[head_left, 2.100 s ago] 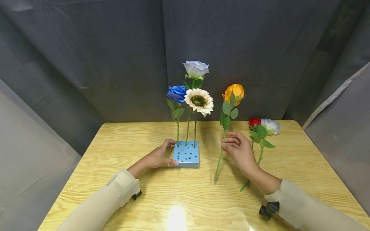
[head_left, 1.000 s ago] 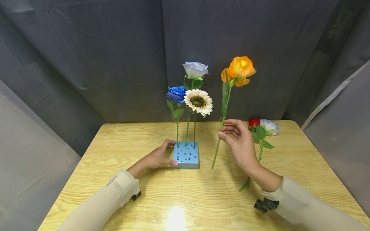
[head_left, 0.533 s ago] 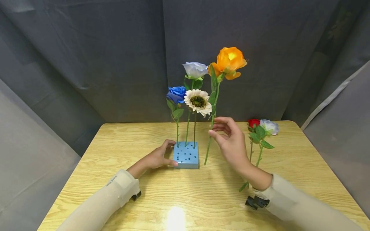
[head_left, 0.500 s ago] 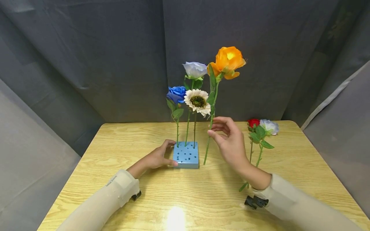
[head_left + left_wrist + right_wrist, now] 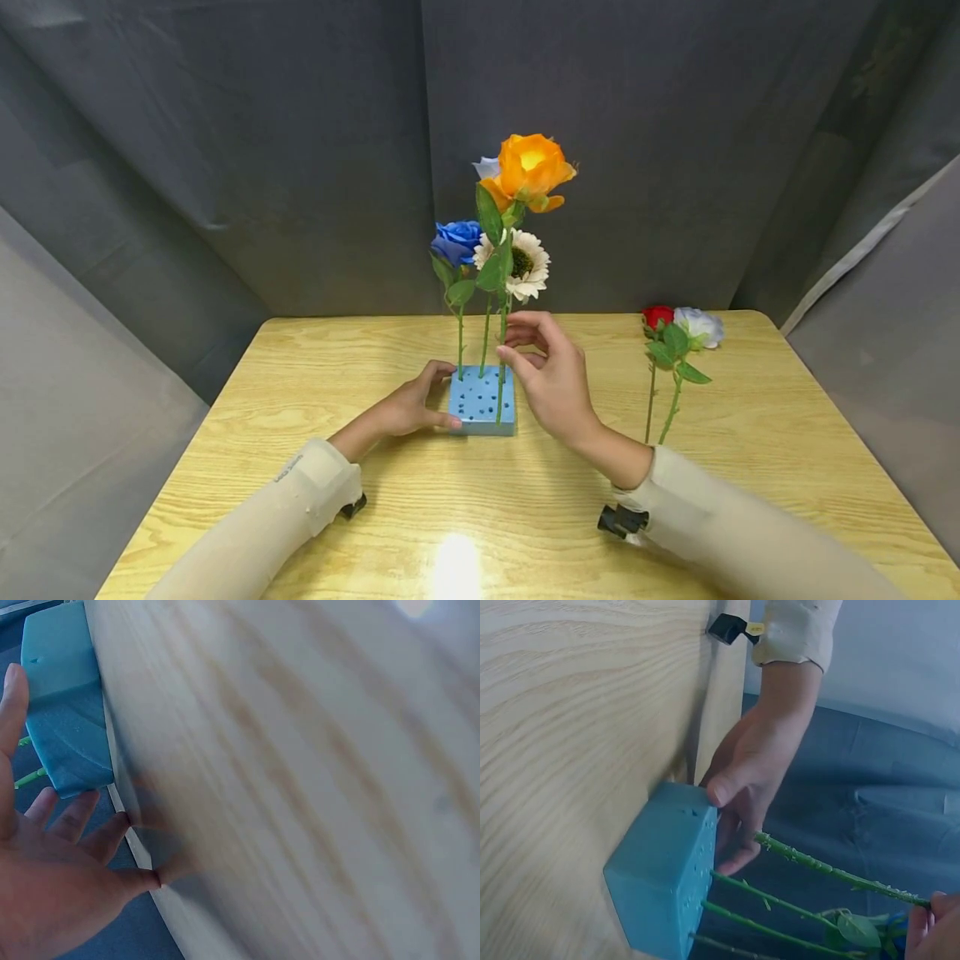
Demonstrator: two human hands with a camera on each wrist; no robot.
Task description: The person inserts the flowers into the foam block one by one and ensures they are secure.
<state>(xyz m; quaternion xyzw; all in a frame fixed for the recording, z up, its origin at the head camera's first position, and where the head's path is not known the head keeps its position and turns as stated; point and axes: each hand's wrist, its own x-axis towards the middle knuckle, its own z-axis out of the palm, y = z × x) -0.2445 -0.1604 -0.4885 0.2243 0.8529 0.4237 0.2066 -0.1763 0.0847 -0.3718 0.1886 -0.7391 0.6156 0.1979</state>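
Note:
My right hand pinches the green stem of an orange rose between thumb and fingers. The rose stands nearly upright, and its stem's lower end hangs above the blue block with holes; the right wrist view shows that stem apart from the block. My left hand holds the block at its left side, thumb at the front and fingers behind. Standing in the block's back row are a blue rose, a cream sunflower and a pale lilac rose mostly hidden behind the orange one.
On the right of the wooden table lie a red rose and another pale lilac rose, their lower stems hidden behind my right forearm. A dark grey curtain hangs behind the table.
My right hand has lifted the orange rose and carried it left, from the table's right side to over the block. The left hand and the block have stayed in place.

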